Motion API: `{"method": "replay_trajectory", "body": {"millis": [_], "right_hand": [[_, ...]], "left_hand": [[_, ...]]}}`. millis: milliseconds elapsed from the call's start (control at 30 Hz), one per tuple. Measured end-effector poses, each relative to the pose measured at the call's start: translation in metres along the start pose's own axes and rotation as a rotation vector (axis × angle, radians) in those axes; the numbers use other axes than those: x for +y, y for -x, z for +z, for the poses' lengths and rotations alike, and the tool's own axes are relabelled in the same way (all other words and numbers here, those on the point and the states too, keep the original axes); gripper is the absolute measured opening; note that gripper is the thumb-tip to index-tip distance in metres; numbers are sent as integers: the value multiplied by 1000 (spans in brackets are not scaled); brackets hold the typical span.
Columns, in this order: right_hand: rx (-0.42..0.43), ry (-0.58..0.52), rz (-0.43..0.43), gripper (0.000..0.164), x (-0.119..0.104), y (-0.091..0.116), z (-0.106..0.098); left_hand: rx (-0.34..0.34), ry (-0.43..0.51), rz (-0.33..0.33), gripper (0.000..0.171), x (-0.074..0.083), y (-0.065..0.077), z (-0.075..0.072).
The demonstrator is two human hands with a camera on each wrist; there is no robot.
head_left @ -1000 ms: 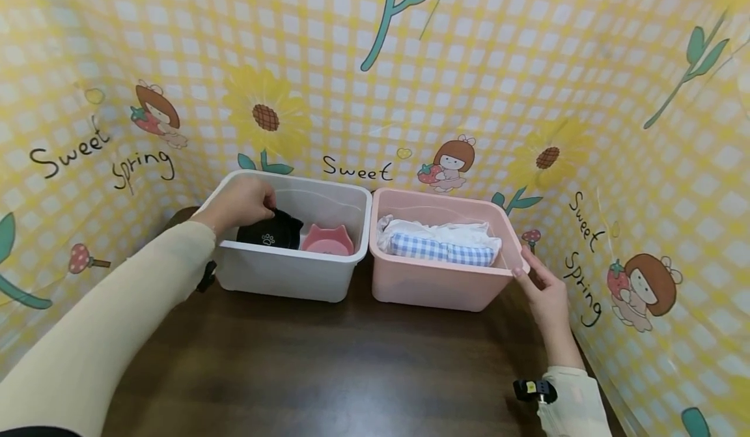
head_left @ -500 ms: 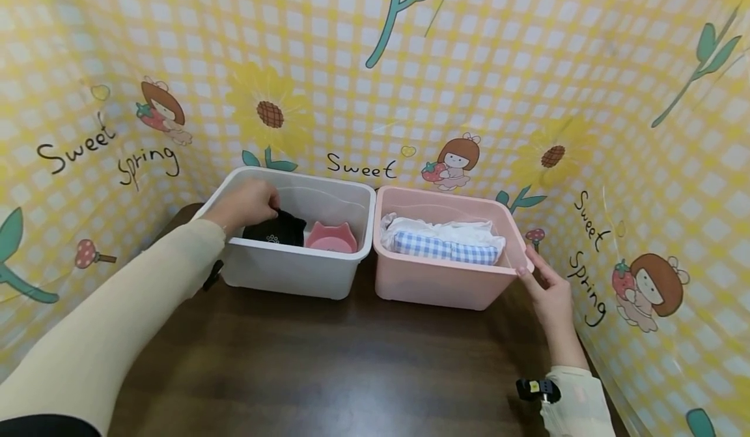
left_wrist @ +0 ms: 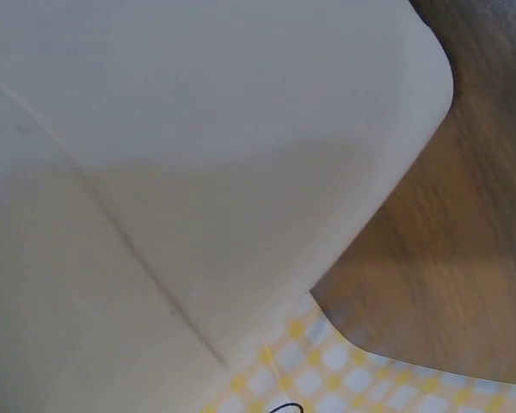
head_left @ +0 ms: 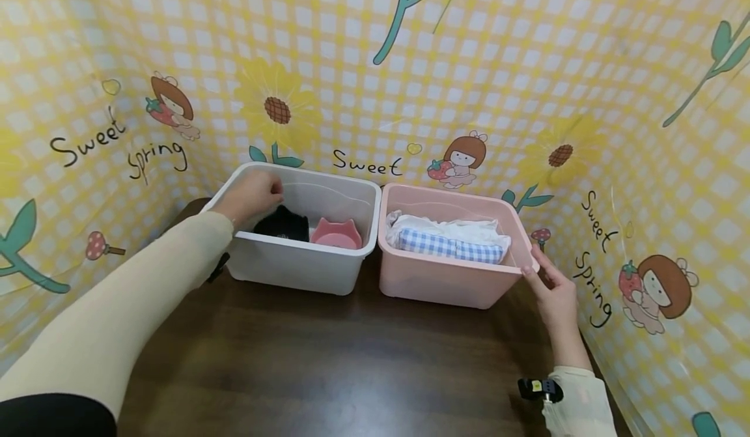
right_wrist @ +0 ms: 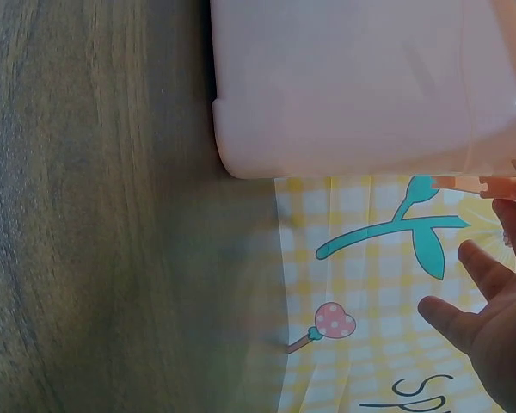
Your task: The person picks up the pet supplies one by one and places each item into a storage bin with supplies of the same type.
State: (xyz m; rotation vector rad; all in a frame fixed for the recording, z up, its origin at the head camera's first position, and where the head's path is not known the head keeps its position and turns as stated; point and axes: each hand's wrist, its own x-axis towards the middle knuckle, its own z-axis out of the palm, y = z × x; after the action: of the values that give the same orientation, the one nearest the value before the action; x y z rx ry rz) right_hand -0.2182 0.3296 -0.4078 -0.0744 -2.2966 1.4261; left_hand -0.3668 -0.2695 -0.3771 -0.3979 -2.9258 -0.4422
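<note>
My left hand (head_left: 252, 197) reaches over the left end of a white storage bin (head_left: 293, 264). Its fingers are loosely curled just above a black cat-eared bowl (head_left: 284, 224) in that bin, seemingly apart from it. Beside the black bowl sits a pink cat-eared bowl (head_left: 336, 233). At the right end of a pink storage bin (head_left: 439, 281), my right hand (head_left: 556, 297) pinches the rim corner, thumb at the front; the right wrist view shows other fingers (right_wrist: 482, 267) spread out below the rim. The left wrist view shows only the white bin's outer wall (left_wrist: 198, 172).
Folded white cloth (head_left: 457, 228) and a blue-and-white checked cloth (head_left: 445, 245) lie in the pink bin. Both bins stand side by side on a dark wooden table (head_left: 351, 359). A yellow checked sheet (head_left: 328, 85) hangs behind them and at both sides.
The black bowl, earlier pinched at its rim by my left hand, has sunk lower into the white bin. My left fingers have come off it. The right hand keeps its place on the pink bin.
</note>
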Motion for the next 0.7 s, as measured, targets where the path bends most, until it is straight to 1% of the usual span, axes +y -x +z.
{"method": "replay_trajectory", "body": {"millis": [100,200,300,367,467,600,700], "right_hand": [[5,7,9,46,1,-2,-1],[6,5,17,46,12,-7,-1],[11,6,18,45,26,-12,-1],[12,0,10,45,30,-13,-1],[6,4,-3,46,32,-15,-1],[-13,-4,-10,47,32,-16,-1],[-21,-19,-22,48,32,-16,-2]], "left_hand": [[27,38,-2,10,-1,-2,-1],[45,72,22,10,0,0,-3],[41,118,41,13,2,3,-6],[35,156,46,16,3,5,-9],[20,211,37,20,2,9,-15],[-2,302,3,28,-1,14,-23],[2,343,-4,31,0,19,-29]]}}
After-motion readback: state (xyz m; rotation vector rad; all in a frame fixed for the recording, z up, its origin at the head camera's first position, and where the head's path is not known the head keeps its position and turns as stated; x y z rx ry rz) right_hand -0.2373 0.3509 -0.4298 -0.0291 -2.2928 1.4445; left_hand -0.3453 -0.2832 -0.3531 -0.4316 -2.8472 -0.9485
